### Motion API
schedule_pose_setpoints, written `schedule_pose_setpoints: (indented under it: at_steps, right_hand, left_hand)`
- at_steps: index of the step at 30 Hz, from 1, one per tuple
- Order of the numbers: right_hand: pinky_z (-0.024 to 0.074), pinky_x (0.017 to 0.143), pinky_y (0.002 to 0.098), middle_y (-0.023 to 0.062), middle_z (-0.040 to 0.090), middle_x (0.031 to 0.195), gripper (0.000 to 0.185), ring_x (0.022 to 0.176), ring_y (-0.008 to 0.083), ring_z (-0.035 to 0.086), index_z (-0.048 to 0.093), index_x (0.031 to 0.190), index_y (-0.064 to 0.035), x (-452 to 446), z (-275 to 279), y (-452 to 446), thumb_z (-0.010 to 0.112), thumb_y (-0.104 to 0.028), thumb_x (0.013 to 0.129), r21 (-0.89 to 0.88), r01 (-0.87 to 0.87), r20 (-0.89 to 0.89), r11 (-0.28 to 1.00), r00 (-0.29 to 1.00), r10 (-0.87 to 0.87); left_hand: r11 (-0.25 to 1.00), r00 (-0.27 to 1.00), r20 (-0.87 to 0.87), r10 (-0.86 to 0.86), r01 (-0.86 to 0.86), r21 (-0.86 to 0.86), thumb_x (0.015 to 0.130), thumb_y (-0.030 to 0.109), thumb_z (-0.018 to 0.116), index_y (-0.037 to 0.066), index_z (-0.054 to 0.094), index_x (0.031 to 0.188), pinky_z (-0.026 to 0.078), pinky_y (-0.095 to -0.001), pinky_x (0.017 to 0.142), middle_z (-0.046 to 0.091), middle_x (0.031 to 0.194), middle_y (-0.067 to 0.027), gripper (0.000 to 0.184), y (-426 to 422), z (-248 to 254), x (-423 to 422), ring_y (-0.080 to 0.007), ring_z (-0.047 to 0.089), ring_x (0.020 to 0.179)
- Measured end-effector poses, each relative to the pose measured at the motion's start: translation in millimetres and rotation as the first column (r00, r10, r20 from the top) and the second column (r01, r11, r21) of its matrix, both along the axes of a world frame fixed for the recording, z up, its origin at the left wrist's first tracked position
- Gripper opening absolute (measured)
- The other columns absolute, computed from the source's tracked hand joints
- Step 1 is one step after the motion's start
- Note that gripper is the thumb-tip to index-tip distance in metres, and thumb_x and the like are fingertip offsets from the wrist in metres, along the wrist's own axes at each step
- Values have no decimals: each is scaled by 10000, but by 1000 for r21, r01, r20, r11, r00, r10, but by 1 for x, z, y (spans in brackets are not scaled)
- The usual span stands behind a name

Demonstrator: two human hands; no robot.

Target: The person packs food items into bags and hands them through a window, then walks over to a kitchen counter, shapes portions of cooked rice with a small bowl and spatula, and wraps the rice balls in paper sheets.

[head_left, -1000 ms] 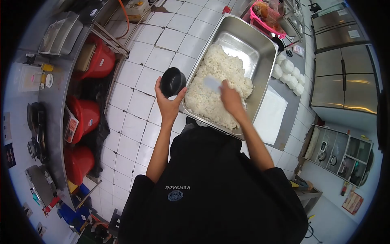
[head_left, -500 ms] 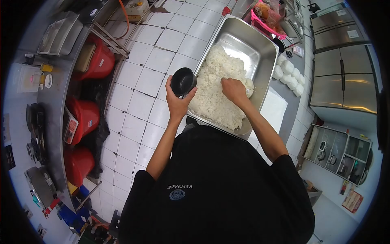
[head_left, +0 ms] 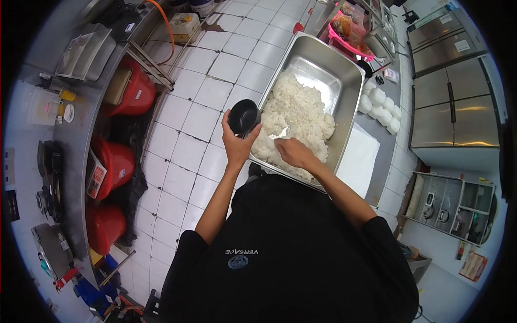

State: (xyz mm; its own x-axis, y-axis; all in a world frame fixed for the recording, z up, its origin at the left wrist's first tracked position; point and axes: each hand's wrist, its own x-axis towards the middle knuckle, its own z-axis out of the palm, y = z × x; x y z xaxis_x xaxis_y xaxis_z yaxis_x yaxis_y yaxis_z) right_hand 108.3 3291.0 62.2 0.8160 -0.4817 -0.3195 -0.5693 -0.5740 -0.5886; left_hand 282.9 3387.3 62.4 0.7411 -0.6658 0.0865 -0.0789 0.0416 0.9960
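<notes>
My left hand (head_left: 238, 145) is wrapped round a small black bowl (head_left: 244, 117), tilted so that its dark inside shows. The bowl is beside the left wall of a deep steel pan (head_left: 346, 107). Cooked white rice (head_left: 301, 105) covers much of the pan, with bare metal at its far end. Over the near part of the rice is my right hand (head_left: 293, 152), its fingers closed. A shiny patch lies just past those fingers; I cannot tell whether it is a utensil or the pan's bottom.
Several white rounded portions (head_left: 383, 107) sit on the counter right of the pan, beyond a white sheet (head_left: 360, 156). A pink basket (head_left: 344, 40) with bagged food stands past the pan. Red tubs (head_left: 113, 167) line the left, under a steel table.
My right hand has moved from the middle of the rice toward me and left, nearer the bowl. A shiny patch now shows by its fingers. My left hand keeps the bowl.
</notes>
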Motion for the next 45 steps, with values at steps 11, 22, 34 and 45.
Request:
schedule_pose_setpoints:
  at_steps: [11, 22, 34, 45]
  right_hand:
    - [466, 604, 369, 141, 592, 671, 317, 567, 209, 619, 558, 831, 30, -54, 30, -28, 480, -220, 1010, 382, 206, 49, 901, 969, -243]
    - [501, 831, 509, 272, 589, 1053, 561, 943, 420, 618, 380, 1427, 69, -27, 72, 36, 475, 7, 877, -233, 222, 7, 947, 974, -227]
    - [510, 763, 492, 215, 648, 1122, 465, 991, 398, 632, 495, 1379, -27, -41, 103, -21, 507, -67, 916, -139, 467, 64, 873, 884, -463]
    - [527, 764, 440, 219, 660, 951, 560, 842, 359, 658, 395, 1494, -88, -36, 107, -3, 537, -83, 953, -176, 377, 278, 910, 905, -321]
  left_hand:
    - [949, 862, 430, -269, 161, 272, 615, 41, 872, 5, 370, 1391, 471, -457, 991, 460, 1349, -216, 925, 16, 58, 10, -426, 497, 1221]
    - [839, 705, 478, -523, 327, 435, 633, 154, 856, -25, 411, 1351, 439, -469, 1000, 556, 1235, -248, 864, -37, 40, -37, -438, 515, 1169]
    - [842, 824, 200, -531, 486, 232, 618, 78, 867, 10, 372, 1397, 452, -397, 1036, 520, 1312, -183, 926, -8, 35, 0, -337, 530, 1238]
    - [931, 933, 113, -343, 320, 177, 634, 113, 878, 18, 326, 1408, 455, -418, 1015, 520, 1292, -193, 956, -18, 15, -35, -343, 542, 1201]
